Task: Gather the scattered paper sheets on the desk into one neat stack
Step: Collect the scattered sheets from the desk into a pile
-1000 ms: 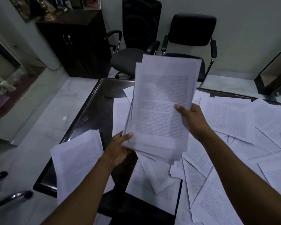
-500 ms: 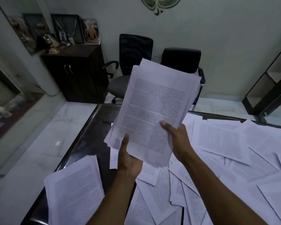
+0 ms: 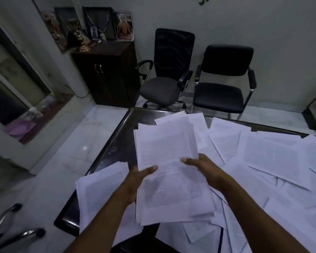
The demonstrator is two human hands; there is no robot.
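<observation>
Gripping from both sides, the person has a thick bundle of white printed paper sheets (image 3: 169, 172) held over the near left part of the dark glossy surface (image 3: 115, 148). Left hand (image 3: 137, 181) clamps the bundle's left edge, thumb laid across the top page, the other fingers hidden underneath. Right hand (image 3: 206, 170) clamps the right edge, thumb on the top page as well, its fingers curled out of sight below. The bundle is uneven: upper pages fan out past the lower ones, corners poking off at the far end and the near end.

Down to the left, a separate pile of white printed pages (image 3: 102, 196) lies at the surface's left edge, partly overhanging it, just beside the left forearm. Off to the right, loose white printed sheets (image 3: 274, 157) are spread everywhere, overlapping at all angles and covering most of that side. More loose pages lie under and near the held bundle.

Beyond the surface, a black mesh-backed office chair with a grey seat (image 3: 167, 73) stands beside a black padded armchair on a chrome frame (image 3: 224, 83), both against the pale wall. A dark wooden cabinet (image 3: 106, 73) sits in the corner to their left, with framed pictures and small ornaments on top, too dim to make out.
</observation>
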